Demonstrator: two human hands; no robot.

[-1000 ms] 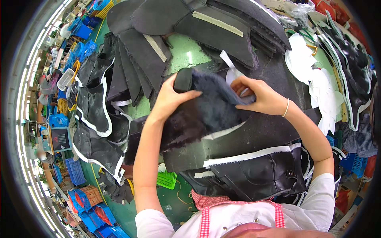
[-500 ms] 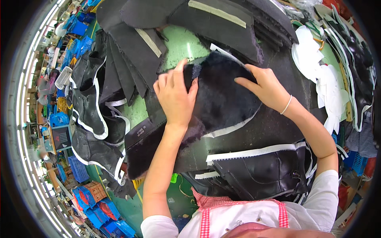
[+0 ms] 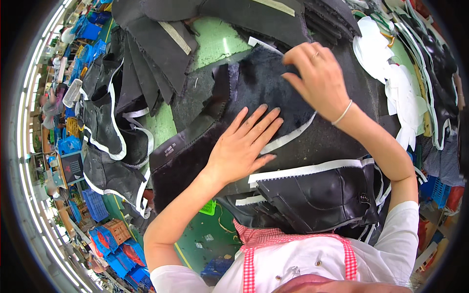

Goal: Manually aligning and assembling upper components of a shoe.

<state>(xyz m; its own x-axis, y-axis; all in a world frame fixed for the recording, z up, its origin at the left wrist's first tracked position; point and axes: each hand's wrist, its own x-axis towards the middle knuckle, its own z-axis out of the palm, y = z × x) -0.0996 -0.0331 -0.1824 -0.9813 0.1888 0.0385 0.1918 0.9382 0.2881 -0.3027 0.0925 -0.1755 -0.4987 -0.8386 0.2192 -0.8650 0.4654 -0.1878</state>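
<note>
A black furry lining piece with white tape along parts of its edge lies spread in front of me. Flat on its lower part rests my left hand, fingers stretched out and slightly apart. My right hand is at the piece's upper right edge. Its fingers are bent, the thumb stands apart from them, and I see nothing between them. A dark strip with a stitched edge runs along the left side of the lining. Nearer to me lies a black leather boot upper edged in white tape.
Stacked dark sheets lie at the far left and far side of the green table. More white-edged black uppers hang over the left side. White cut pieces lie at the right. Blue crates stand on the floor at lower left.
My left hand has come down towards me and right, from a bent grip at the lining's left edge to lying flat. My right hand has risen slightly away from me. The lining's left side lies flatter.
</note>
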